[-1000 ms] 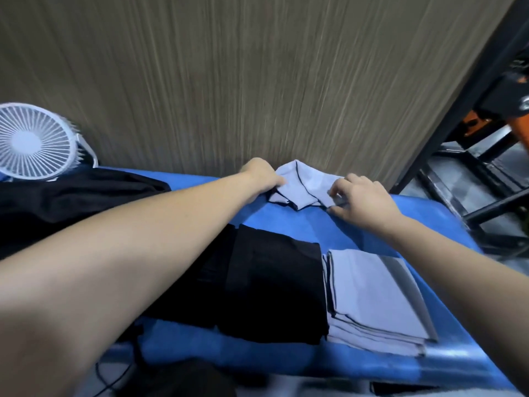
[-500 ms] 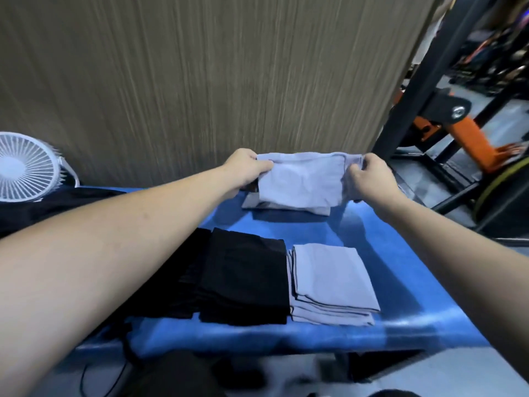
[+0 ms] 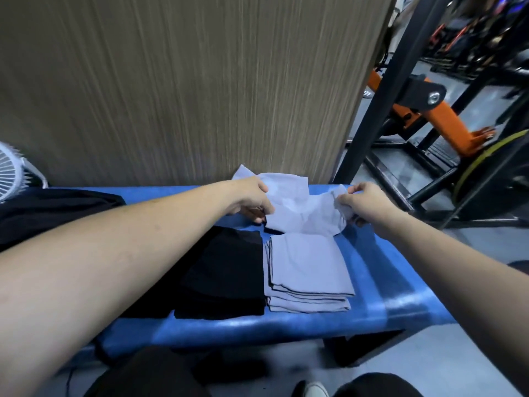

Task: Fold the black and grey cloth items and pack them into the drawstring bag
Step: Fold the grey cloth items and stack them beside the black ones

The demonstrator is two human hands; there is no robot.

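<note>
Both hands work a loose grey cloth (image 3: 303, 209) at the far edge of the blue surface (image 3: 380, 285), close to the wood-grain panel (image 3: 183, 87).

Left hand (image 3: 252, 200): fingers curled over the cloth's left edge, gripping it; fingertips hidden under the fabric, so exact contact cannot be told.

Right hand (image 3: 365, 206): thumb and fingers pinch the cloth's right edge, a small tuft of fabric standing up between them.

The cloth is rumpled and sags between the two hands; one corner points up toward the panel. Its lower edge hangs just above, or touches, the folded stack; which one cannot be told.

Stack of folded grey cloths (image 3: 309, 270): lies flat on the surface, nearer the person, dark stitched edges showing in layers along the front and left sides.

Folded black cloths (image 3: 226, 273): flat on the surface, touching the grey stack's left side, partly covered by the left forearm.

More black fabric (image 3: 54, 210) lies unfolded at the far left of the surface, beside a white fan (image 3: 11, 173) cut off by the frame edge.

Right of the surface: black metal frame (image 3: 380, 90) and orange equipment (image 3: 446, 121) on the floor.
</note>
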